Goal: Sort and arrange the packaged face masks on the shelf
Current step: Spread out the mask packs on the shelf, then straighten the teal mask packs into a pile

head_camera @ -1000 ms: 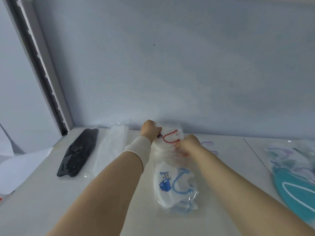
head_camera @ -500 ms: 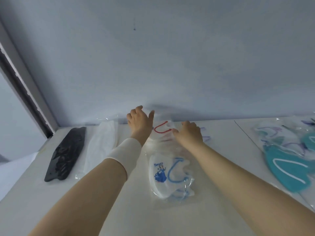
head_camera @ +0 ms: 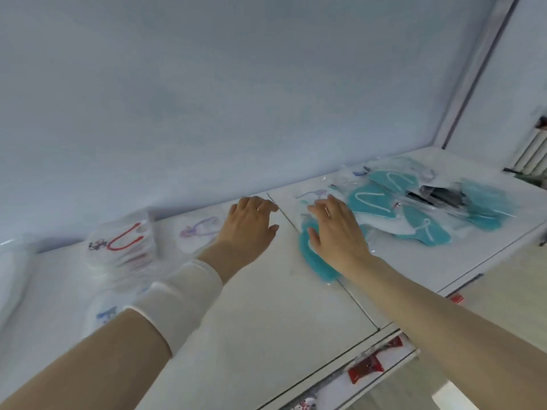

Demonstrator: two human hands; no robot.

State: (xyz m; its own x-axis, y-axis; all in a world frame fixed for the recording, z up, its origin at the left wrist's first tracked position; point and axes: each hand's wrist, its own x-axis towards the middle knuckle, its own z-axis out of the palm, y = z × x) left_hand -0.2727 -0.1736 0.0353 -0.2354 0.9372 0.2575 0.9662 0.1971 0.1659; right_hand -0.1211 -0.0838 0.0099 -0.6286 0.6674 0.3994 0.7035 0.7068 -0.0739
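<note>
Shifting right along the shelf [head_camera: 251, 321]: a moment ago both hands were on the red-strap stack [head_camera: 118, 247] against the back wall; now that stack sits alone at the left of the frame, with nothing touching it. I judge that group placed. The blue-print packet [head_camera: 105, 315] lies below it at lower left, partly hidden by my forearm, and the purple-strap packet [head_camera: 198, 233] lies just behind my left wrist. My left hand [head_camera: 251, 226] is mid-frame, fingers loosely bent, holding nothing, low over bare shelf; I cannot tell if the fingertips touch the surface. My right hand [head_camera: 336, 232] has crossed the panel seam [head_camera: 349, 294] and lies with fingers spread on a single teal mask [head_camera: 312, 258] in its clear wrapper. It is flat on the packet with no pinch, and the thumb is by the near edge. The packet lies flat on the shelf, straddling the seam or just right of it, apart from the others. My view has swung too: the unsorted teal pile [head_camera: 420, 214] now fills the upper right, overlapping loosely, with a black packet [head_camera: 438, 194] tucked among it. Reading: red lot done, teal lot next. Slick wrappers will likely slide, so I should press down before dragging. The pile is mixed, so the black one needs pulling out separately.
</note>
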